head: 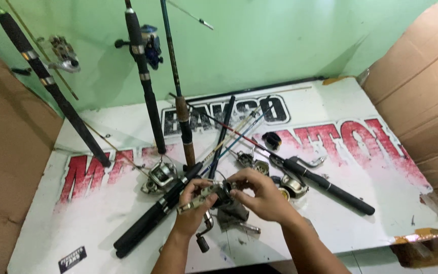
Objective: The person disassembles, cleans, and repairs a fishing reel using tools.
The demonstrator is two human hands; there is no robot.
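Head view, both hands' fingers (206, 195) closed on reel (218, 195)

A dull metal fishing reel (218, 195) with a worn, scuffed finish sits between the left hand (192, 205) and right hand (262, 195) above a white painted board (371, 203), its red lettering rubbed rough and patchy. Matt black rod handles (150, 220) lie across it beside a glossy chrome spinning reel (159, 176). Creased brown cardboard (422, 86) flanks the board's right edge.

Both hands (229, 195) gripping reel (218, 195) — rods (150, 215), table (381, 203)
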